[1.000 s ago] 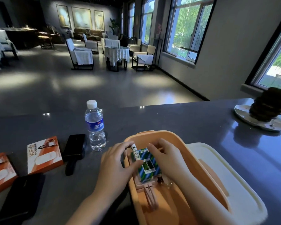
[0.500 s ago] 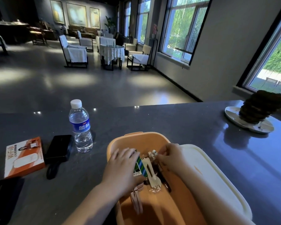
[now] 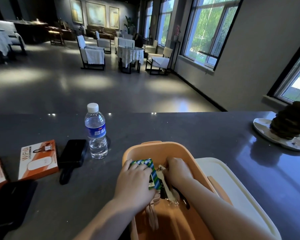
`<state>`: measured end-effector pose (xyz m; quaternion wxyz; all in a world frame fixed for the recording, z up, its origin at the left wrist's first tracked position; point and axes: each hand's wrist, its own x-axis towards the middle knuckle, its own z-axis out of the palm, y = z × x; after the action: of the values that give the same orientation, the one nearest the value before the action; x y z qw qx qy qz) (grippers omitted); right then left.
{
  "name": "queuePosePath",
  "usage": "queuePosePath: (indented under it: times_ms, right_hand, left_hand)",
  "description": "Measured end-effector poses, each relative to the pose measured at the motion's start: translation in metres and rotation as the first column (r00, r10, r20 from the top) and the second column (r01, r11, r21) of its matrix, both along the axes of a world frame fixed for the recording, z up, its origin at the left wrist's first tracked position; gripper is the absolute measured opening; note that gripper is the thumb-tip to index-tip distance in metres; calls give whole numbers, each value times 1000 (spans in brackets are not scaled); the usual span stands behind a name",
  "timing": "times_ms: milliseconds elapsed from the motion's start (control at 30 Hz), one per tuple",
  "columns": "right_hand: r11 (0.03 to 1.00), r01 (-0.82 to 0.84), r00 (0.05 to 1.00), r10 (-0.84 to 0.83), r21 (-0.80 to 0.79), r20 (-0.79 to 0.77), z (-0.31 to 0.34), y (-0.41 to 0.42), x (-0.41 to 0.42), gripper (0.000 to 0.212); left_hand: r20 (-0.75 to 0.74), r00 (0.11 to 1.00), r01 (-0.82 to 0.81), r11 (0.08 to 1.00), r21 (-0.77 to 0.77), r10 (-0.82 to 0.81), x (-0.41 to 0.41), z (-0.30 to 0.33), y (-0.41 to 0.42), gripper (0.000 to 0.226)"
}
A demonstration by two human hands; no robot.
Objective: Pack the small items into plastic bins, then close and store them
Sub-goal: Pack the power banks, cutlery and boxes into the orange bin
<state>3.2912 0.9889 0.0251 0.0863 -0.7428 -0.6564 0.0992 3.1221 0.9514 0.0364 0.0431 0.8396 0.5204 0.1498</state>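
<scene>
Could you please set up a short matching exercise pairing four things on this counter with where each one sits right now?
Things:
1. water bottle
2. green patterned box
3. white lid
4. black pouch

Places:
A. inside the orange bin, under the left hand
B. flat on the counter, right of the bin
C. between the orange WiFi box and the bottle
D. upright, beyond the bin's left corner

Pairs: 1-D, 2-A, 3-B, 4-C

Left hand lies flat; right hand curled.
</scene>
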Motion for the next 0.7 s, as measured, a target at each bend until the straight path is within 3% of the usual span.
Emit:
queuePosePath:
  times_ms: [267,333,400,500,600,700]
  right_hand:
    - [999,25,998,-24,33,-50,4,-4,4,6]
    - [999,17,999,-16,43,-32,12,-8,0,13]
    - [998,3,999,-1,65,-39,21,-16,-7,20]
    - [984,-6,989,33,179,-145,37,-34,-20,24]
    - [958,-18,940,114,286,-322,54,-57,-47,22]
    - [935,-85,878,233,343,-419,64,-77,-95,22]
  left_hand:
    - [104,995,-4,1000,13,3,1,0,0,48]
    - [180,984,-6,1000,14,3,0,7,-2,40]
    - [348,937,-10,1000,-1,10,-3,11,-8,32]
    - [601,796,-53,998,-42,68,-23,10,-22,26]
    - [609,790,-60,998,-33,68,-64,-6,-43,29]
    - [649,735,-190,979,-79,196,-113,-20,-58,27]
